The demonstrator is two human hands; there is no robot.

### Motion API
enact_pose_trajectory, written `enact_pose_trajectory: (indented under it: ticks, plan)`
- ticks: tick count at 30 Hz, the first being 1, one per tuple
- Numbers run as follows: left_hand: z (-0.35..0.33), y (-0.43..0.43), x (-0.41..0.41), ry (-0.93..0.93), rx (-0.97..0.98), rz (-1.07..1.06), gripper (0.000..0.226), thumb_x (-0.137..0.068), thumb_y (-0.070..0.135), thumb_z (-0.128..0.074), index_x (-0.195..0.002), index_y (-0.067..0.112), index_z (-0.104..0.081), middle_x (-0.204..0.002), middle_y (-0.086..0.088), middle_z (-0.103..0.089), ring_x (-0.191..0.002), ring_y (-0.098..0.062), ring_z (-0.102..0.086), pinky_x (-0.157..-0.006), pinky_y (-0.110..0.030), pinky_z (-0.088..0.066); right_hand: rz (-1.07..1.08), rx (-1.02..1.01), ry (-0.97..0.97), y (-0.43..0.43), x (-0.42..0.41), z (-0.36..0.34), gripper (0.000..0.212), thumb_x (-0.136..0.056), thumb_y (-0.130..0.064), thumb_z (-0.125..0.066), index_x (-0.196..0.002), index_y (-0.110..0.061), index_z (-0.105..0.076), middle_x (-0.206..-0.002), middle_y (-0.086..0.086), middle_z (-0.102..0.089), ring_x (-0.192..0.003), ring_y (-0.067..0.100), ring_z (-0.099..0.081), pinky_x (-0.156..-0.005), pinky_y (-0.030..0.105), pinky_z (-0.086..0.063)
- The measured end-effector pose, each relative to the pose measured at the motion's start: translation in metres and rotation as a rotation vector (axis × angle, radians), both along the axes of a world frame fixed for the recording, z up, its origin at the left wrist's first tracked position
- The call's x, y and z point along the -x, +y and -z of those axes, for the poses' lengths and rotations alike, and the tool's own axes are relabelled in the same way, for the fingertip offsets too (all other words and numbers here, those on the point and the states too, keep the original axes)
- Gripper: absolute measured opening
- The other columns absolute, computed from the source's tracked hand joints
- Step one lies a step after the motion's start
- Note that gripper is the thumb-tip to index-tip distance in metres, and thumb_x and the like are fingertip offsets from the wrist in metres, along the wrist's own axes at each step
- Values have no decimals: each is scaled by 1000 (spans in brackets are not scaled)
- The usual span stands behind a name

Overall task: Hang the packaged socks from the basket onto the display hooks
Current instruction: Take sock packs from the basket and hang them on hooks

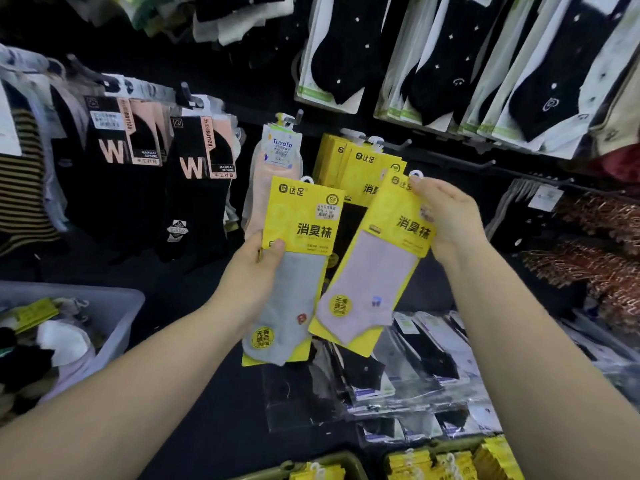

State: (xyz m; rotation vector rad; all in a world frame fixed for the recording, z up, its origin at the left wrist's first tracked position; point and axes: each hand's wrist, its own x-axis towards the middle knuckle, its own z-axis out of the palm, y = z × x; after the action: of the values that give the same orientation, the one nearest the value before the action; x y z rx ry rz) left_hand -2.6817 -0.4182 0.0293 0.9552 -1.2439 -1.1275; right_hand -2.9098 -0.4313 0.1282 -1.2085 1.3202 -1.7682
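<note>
- The left hand [258, 268] shows only its thumb on the front of the grey sock pack [294, 282]. The other fingers are behind the card and hidden, so the pack is pinched at its left edge, where the yellow card meets the sock
- The right hand [446, 220] is seen from its back and grips the lilac sock pack [374, 271] at the upper right corner. One fingertip [415, 180] lies just beside the white hanger loop [415, 173]; the thumb is blurred and I cannot tell how it lies
- Both packs are in the middle of the frame, side by side. The grey one is nearly upright, the lilac one is tilted, and their lower edges meet
- Behind them, hanging yellow packs [360, 161] on a display hook [398, 145] are partly covered
- The basket [117, 306] at the lower left is cut off by the frame edge; its contents are a blurred mix
- At the bottom edge, more yellow packs [450, 462] are cut off
</note>
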Motion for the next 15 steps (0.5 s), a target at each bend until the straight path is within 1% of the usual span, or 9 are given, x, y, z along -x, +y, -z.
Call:
enact_pose_trajectory:
  ticks: [1,3,5,7,10,12,15]
  plan:
    - [1,0,-1,-17,-2,-1,19,-101,30,-43,-108,34,-61,-114,6,-67,-109,-17,-62,-98,-42,-47,49,5,26,-2,3,-4,4,-81,-23,-74,-77,-20,-73,-85,3,-72,-77,20,-62,-78,38,-54]
    - [2,1,-1,-22,-6,0,20,-101,30,-43,-111,32,-60,-115,5,-67,-110,-18,-61,-101,-47,-45,91,19,90,-7,3,-13,9,-82,-28,-72,-75,-24,-74,-87,5,-66,-80,21,-56,-82,41,-52]
    - [1,3,-1,-34,-12,-8,19,-101,30,-43,-105,36,-60,-114,6,-67,-109,-18,-61,-101,-47,-45,69,40,148,-13,-1,-23,15,-85,-24,-65,-74,-26,-74,-87,5,-63,-82,21,-55,-83,45,-52]
    - [0,3,-2,-44,-11,-18,20,-101,31,-43,-100,39,-60,-112,8,-68,-109,-17,-61,-100,-47,-45,27,56,193,-20,-6,-33,18,-88,-20,-60,-78,-25,-74,-88,4,-66,-83,21,-59,-85,47,-53]
    - [1,3,-6,-75,-5,-35,19,-100,32,-43,-99,40,-60,-106,11,-69,-106,-16,-62,-99,-47,-46,-32,86,193,-32,-14,-34,17,-90,-16,-57,-86,-22,-73,-92,2,-71,-88,20,-65,-85,42,-53]
    - [4,4,-8,-92,-4,-46,19,-100,33,-44,-98,41,-60,-102,15,-70,-104,-14,-63,-98,-46,-47,-18,92,155,-40,-17,-31,15,-91,-14,-57,-87,-22,-69,-97,2,-69,-89,19,-64,-83,40,-53]
    - [6,5,-11,-90,-15,-36,18,-100,33,-44,-102,38,-61,-104,11,-70,-104,-15,-64,-98,-47,-47,40,75,105,-52,-22,-30,17,-90,-9,-59,-81,-23,-62,-91,4,-63,-82,19,-58,-73,35,-51]
